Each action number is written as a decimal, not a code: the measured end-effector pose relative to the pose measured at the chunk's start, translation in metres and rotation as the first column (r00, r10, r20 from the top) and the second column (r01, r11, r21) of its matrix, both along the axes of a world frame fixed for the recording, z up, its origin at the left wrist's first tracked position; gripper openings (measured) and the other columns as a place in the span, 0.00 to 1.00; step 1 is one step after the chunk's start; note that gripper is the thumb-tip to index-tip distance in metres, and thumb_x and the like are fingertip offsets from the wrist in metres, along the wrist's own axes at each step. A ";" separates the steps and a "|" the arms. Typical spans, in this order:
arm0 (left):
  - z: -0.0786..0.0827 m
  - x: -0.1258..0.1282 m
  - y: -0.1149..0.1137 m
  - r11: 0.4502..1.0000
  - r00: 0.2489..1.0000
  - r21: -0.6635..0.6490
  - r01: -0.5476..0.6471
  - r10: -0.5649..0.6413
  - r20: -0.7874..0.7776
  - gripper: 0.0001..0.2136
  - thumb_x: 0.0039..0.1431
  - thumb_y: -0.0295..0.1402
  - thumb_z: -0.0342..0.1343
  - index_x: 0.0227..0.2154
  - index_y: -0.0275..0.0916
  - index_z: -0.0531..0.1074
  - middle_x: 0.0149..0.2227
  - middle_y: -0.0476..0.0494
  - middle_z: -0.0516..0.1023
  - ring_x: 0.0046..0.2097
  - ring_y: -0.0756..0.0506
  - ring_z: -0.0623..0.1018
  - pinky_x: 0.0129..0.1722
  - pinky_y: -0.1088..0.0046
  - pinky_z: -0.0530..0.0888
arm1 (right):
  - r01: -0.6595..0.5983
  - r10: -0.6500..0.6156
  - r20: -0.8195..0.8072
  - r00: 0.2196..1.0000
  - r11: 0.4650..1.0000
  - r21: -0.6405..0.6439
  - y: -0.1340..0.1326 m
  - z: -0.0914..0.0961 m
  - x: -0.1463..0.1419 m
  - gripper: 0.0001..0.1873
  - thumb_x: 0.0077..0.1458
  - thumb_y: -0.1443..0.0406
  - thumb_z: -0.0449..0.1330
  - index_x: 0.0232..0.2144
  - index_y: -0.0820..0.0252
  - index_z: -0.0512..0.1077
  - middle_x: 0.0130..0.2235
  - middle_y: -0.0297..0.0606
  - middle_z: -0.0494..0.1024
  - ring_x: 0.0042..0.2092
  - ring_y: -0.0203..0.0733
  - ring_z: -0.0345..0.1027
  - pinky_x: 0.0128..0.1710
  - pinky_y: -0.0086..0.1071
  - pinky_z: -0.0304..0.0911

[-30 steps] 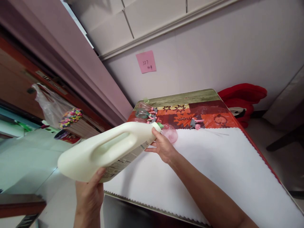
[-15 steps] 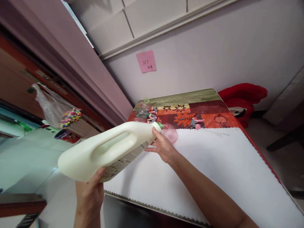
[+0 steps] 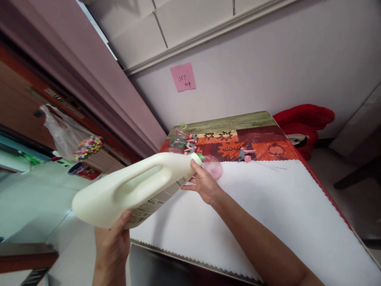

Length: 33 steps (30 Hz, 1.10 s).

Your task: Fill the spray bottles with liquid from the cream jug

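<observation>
A large cream plastic jug [image 3: 133, 186] with a moulded handle is tipped on its side, spout pointing right. My left hand [image 3: 114, 240] grips its base from below. My right hand [image 3: 204, 183] is closed around a small clear pink bottle [image 3: 214, 167] held right at the jug's green-tipped spout [image 3: 199, 157]. Both are held over the near left part of a white cloth [image 3: 268, 210] on the table.
Behind the cloth, an orange patterned table cover [image 3: 256, 145] carries several small clear bottles [image 3: 178, 139] and pink-grey spray tops [image 3: 244, 155]. A pink note [image 3: 182, 77] is stuck on the wall. A red item [image 3: 303, 119] lies right of the table; a plastic bag [image 3: 68, 135] hangs at left.
</observation>
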State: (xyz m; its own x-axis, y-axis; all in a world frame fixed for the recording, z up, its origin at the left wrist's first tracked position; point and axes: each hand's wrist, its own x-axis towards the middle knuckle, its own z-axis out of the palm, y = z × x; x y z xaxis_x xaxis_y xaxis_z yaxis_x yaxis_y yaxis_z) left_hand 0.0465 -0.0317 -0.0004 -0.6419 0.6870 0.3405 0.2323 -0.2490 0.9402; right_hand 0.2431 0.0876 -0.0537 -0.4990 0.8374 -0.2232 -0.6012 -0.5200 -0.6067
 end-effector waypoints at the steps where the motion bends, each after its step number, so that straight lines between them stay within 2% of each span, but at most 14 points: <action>1: 0.000 0.000 0.000 1.000 1.000 -0.003 -0.003 0.003 0.006 0.25 0.40 0.35 0.72 0.45 0.43 0.77 0.52 0.42 0.79 0.58 0.34 0.74 0.64 0.51 0.65 | -0.001 0.001 0.002 1.000 1.000 0.002 0.000 0.000 0.000 0.30 0.56 0.44 0.61 0.55 0.50 0.70 0.57 0.42 0.74 0.50 0.50 0.74 0.50 0.52 0.72; 11: 0.000 0.000 0.000 1.000 0.999 0.012 -0.011 0.011 0.051 0.26 0.36 0.35 0.73 0.44 0.41 0.77 0.51 0.42 0.79 0.58 0.33 0.74 0.65 0.50 0.63 | -0.003 0.003 -0.001 1.000 1.000 0.003 0.000 0.000 0.000 0.30 0.56 0.44 0.61 0.55 0.51 0.69 0.57 0.43 0.74 0.50 0.50 0.73 0.49 0.52 0.72; 18: 0.003 0.002 -0.001 1.000 0.999 -0.006 -0.017 0.017 0.039 0.24 0.37 0.34 0.72 0.43 0.43 0.77 0.52 0.42 0.79 0.59 0.33 0.74 0.65 0.48 0.62 | 0.003 -0.003 -0.002 1.000 1.000 -0.001 0.000 0.000 0.000 0.31 0.55 0.44 0.61 0.56 0.50 0.69 0.57 0.43 0.74 0.51 0.51 0.73 0.49 0.52 0.72; 28: 0.002 0.003 0.001 1.000 0.999 0.023 -0.006 0.005 0.041 0.29 0.35 0.35 0.74 0.46 0.41 0.77 0.52 0.42 0.79 0.59 0.33 0.73 0.65 0.48 0.62 | -0.002 0.002 -0.008 1.000 1.000 -0.004 0.001 0.000 -0.001 0.31 0.55 0.43 0.61 0.56 0.50 0.69 0.57 0.42 0.74 0.50 0.49 0.74 0.49 0.51 0.72; 33: 0.003 0.003 0.000 1.000 0.999 0.007 -0.008 0.008 0.048 0.27 0.37 0.34 0.73 0.45 0.41 0.77 0.51 0.43 0.79 0.59 0.33 0.74 0.65 0.49 0.63 | 0.001 -0.001 -0.010 1.000 1.000 0.003 0.000 0.000 -0.001 0.30 0.55 0.44 0.61 0.55 0.50 0.69 0.57 0.42 0.74 0.49 0.49 0.74 0.49 0.51 0.72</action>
State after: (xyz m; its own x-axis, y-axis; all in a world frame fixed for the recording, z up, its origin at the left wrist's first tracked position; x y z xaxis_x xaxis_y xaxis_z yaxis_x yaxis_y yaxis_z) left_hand 0.0492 -0.0322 0.0024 -0.6628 0.6797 0.3142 0.1891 -0.2541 0.9485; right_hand 0.2419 0.0873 -0.0536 -0.5005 0.8384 -0.2157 -0.6074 -0.5177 -0.6025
